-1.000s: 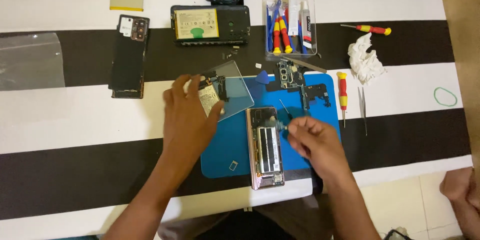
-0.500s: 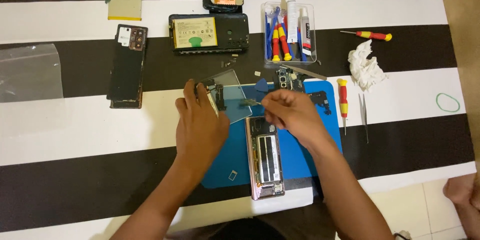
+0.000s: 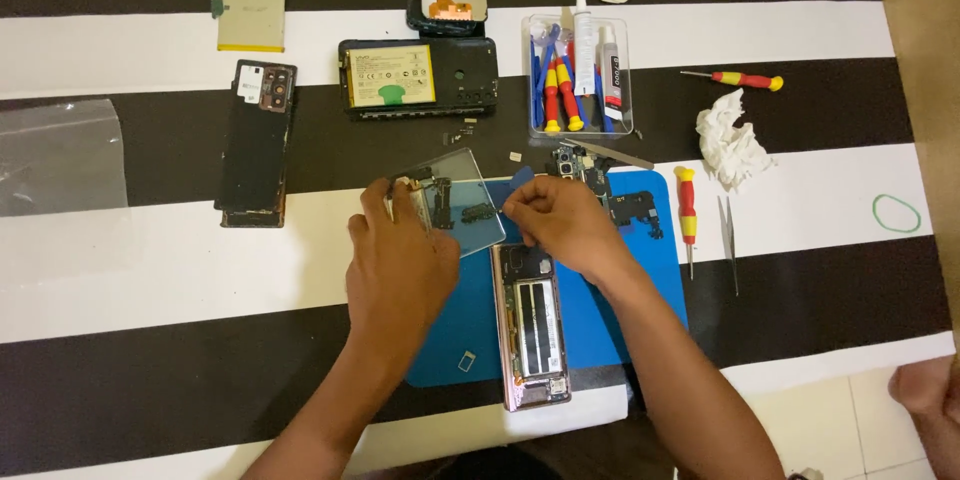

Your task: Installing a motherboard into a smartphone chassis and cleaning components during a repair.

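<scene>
On the blue mat [image 3: 600, 320], left hand [image 3: 400, 260] grips a clear glass panel [image 3: 465, 202]; right hand [image 3: 555, 225] pinches small dark part [image 3: 476, 212]

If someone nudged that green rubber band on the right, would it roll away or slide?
The rubber band lies flat as a thin loop on the cloth, so it probably would not roll. It looks light and floppy, likely to bend when pushed, and might drag on the fabric.
</scene>
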